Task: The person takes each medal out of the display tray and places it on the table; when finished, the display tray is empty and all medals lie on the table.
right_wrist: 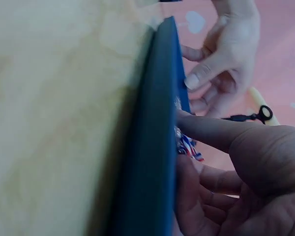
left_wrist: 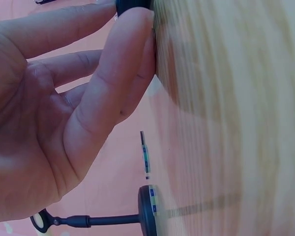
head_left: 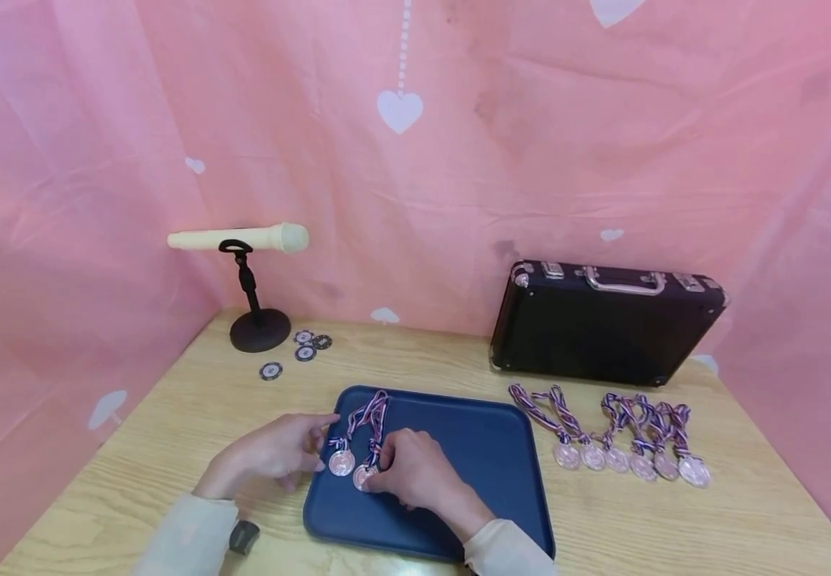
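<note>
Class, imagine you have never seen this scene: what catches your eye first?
Two hands, left hand and right hand, meet over two medals on a blue tray at the table's front. Six more medals line up right of it, before a black case.

Medals in my hands: two silver-coloured medals (head_left: 353,470) lying flat, side by side, at the tray's left end.
Ribbons: red-white-blue ribbons (head_left: 369,417), bunched, trailing toward the tray's far edge.
Tray: dark blue tray (head_left: 490,448), rectangular, flat on the wooden table.
</note>
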A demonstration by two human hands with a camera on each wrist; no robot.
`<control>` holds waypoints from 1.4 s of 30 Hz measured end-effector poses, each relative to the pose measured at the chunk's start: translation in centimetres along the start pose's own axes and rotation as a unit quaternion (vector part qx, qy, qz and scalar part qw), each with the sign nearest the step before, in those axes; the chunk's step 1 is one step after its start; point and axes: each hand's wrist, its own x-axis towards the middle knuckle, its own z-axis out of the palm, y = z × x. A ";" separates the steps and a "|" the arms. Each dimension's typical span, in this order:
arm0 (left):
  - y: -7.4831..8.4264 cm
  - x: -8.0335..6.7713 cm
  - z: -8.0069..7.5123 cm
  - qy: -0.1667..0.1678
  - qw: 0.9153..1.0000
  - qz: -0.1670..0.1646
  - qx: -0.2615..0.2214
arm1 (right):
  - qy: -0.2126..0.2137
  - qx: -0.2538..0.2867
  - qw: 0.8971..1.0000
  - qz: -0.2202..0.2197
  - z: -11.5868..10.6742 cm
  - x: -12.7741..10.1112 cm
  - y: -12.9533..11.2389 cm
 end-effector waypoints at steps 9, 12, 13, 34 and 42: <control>-0.1 0.1 0.1 0.005 1.000 0.009 0.011 | -0.002 0.006 1.000 0.012 -2.1 -0.5 1.4; -0.2 0.1 0.1 0.003 1.000 0.006 0.005 | 0.012 -0.045 0.999 0.014 -1.7 -0.5 1.2; -0.2 0.0 0.1 0.002 1.000 0.006 0.002 | 0.020 -0.068 0.997 0.016 -1.5 -0.5 1.0; -0.2 -0.1 0.2 0.000 1.000 0.011 -0.013 | 0.018 0.076 0.997 0.021 -2.8 -0.6 2.6; -0.1 -0.1 0.2 0.000 1.000 0.007 -0.005 | 0.008 0.112 0.994 -0.003 -3.8 -1.3 3.7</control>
